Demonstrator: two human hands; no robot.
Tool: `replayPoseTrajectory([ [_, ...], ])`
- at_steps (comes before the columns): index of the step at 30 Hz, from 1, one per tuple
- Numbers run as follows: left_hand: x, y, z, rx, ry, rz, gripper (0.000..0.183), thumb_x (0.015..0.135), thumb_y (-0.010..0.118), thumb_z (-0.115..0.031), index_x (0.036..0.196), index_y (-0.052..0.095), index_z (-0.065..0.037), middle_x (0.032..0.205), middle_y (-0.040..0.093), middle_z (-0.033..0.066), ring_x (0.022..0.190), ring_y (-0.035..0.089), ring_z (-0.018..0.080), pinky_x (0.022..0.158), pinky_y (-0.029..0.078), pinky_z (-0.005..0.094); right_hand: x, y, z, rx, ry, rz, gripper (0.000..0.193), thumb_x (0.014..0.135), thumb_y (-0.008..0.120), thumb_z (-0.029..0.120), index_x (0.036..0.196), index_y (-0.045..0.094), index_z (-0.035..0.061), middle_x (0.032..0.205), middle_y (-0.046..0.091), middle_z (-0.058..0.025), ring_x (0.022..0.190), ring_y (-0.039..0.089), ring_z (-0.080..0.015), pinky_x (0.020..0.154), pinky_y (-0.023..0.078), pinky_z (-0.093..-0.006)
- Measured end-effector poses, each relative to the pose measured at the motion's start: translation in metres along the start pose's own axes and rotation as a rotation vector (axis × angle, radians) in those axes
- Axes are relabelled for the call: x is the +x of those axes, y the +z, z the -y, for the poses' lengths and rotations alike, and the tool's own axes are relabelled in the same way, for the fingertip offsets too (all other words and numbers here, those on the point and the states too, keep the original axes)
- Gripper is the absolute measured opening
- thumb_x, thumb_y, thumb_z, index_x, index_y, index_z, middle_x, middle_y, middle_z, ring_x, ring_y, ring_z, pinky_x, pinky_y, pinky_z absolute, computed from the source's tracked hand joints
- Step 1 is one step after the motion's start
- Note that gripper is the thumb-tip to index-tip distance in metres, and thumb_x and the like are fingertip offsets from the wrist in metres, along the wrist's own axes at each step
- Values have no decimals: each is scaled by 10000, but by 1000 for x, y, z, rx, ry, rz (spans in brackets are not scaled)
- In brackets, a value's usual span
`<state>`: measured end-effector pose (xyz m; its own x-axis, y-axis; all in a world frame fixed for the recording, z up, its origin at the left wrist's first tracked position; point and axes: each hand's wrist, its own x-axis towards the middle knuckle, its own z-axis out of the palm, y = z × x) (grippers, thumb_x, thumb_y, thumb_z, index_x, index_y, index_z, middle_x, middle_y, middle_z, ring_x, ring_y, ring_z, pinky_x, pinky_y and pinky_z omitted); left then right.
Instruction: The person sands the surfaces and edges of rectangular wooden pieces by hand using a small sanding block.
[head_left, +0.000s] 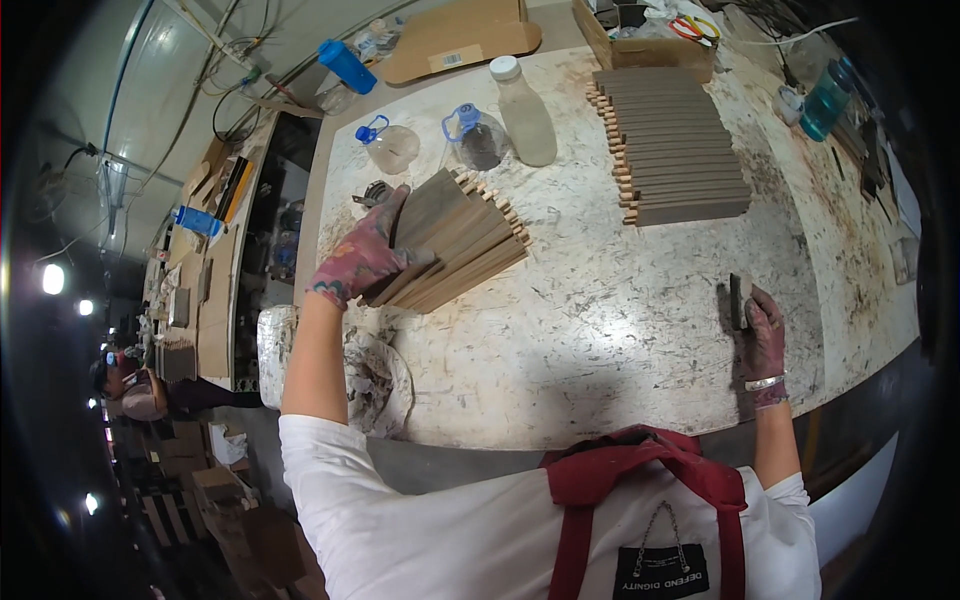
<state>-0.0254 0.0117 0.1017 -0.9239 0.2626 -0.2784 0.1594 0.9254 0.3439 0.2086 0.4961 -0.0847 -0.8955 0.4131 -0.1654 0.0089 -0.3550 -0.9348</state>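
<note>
My left hand (365,258), in a pink patterned glove, grips the left end of a fanned bundle of grey-brown wooden slats (455,240). Its fingers reach along the far side and the thumb lies over the near slats. Short pale dowel pegs (500,207) stick out from the slats' far right ends. Close to the table's right side, my right hand (765,335), gloved too, is closed around a small block with a dark flat face (737,302); its exact kind is unclear.
A neat row of similar pegged slats (680,150) lies at the back right of the stained white table (600,330). Behind the bundle stand a white-capped bottle (525,115) and two blue-handled plastic containers (390,148). A crumpled cloth (375,380) sits near left. Another person (140,390) is far left.
</note>
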Motion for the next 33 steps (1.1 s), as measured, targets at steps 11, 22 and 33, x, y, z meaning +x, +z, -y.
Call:
replayPoseTrajectory([
  [11, 11, 34, -59, -231, 457, -287, 749, 858, 717, -153, 1480, 341, 29, 1474, 447, 169, 1391, 393, 269, 1139, 331, 380, -7, -12, -11, -124, 26, -136, 486, 891, 656, 305, 1257, 593, -10, 1142, 638, -88, 1040, 583, -165, 896, 480, -300],
  [22, 87, 250, -205, 138, 864, -544, 660, 844, 671, -296, 1420, 457, -55, 1416, 474, 166, 1362, 376, 360, 1135, 257, 523, -21, -40, 1, -53, 42, -179, 426, 993, 542, 275, 1323, 533, 6, 1156, 628, -64, 994, 609, -139, 843, 521, -304],
  [33, 65, 230, -166, -673, 235, 354, 470, 876, 698, -298, 1246, 603, -25, 1134, 654, 173, 995, 642, 332, 891, 506, 400, -21, -51, 15, -134, 26, -288, 478, 956, 617, 299, 1315, 548, -8, 1124, 636, -77, 960, 610, -149, 805, 515, -286],
])
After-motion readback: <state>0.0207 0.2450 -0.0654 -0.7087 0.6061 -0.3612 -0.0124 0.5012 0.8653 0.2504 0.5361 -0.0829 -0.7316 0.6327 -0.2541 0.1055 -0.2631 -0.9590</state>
